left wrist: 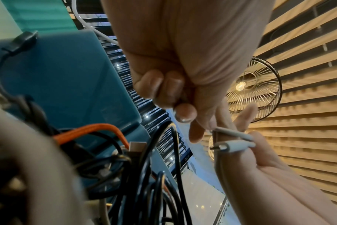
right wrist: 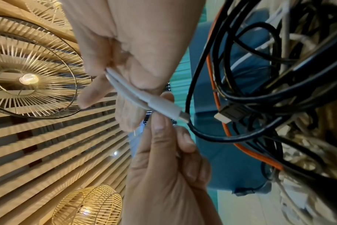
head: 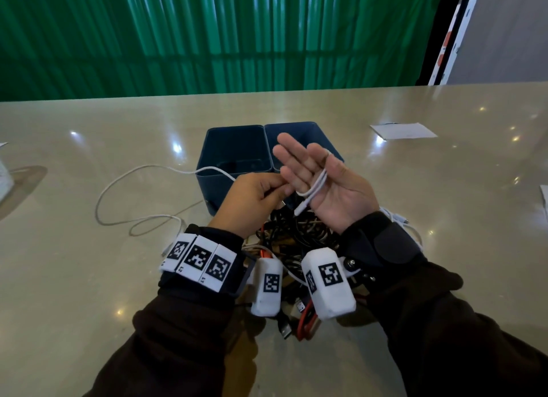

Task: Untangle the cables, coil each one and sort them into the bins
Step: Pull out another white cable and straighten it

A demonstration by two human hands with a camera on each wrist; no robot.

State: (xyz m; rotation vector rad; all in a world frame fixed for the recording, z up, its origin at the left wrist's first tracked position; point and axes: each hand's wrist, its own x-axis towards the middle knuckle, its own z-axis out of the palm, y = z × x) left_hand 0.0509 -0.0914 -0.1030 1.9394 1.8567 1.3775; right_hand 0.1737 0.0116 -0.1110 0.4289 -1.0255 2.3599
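Observation:
My right hand (head: 335,189) is held palm up over the front of the right bin (head: 296,126), fingers straight. A white cable (head: 314,183) loops across its palm, and the thumb holds it there. Its connector (head: 299,211) hangs below the palm. My left hand (head: 255,195) pinches the same cable beside the right hand's fingers. The rest of the cable trails over the left bin (head: 207,147) and lies in loose curves on the table (head: 124,183). A tangle of black, orange and beige cables (head: 296,230) lies under both wrists. In the right wrist view the left hand's fingers (right wrist: 160,121) grip beside the connector (right wrist: 164,105).
Two dark blue bins stand side by side mid-table; I cannot see into the right one behind my hand. White paper sheets (head: 403,130) lie at the far right, another at the right edge (head: 545,197). A white object (head: 4,177) sits at the left edge.

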